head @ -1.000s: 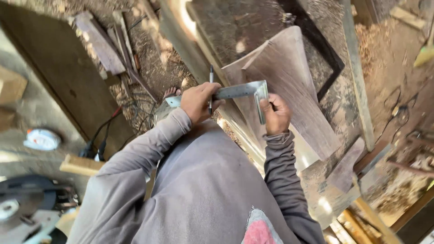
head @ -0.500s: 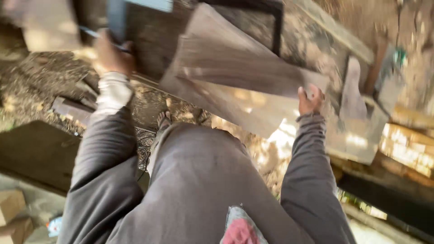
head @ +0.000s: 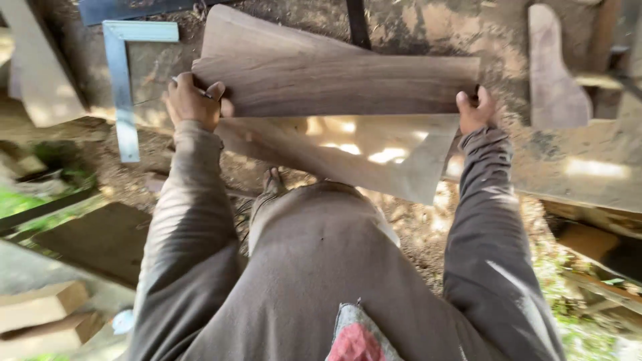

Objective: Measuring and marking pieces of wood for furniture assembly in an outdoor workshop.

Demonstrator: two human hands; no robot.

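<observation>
A shaped brown wooden board lies across a second, paler board on the dusty workbench. My left hand grips the upper board's left end, with a thin pencil-like stick between its fingers. My right hand grips the same board's right end. A metal try square lies flat on the bench just left of my left hand, untouched.
Another curved wooden piece rests at the far right of the bench. Wood offcuts lie at lower left, a plank at upper left. Sawdust and grass cover the ground under my bare foot.
Earlier both hands held the try square and pencil against the board. The square now lies on the bench, and both hands have taken hold of the upper board's ends.
</observation>
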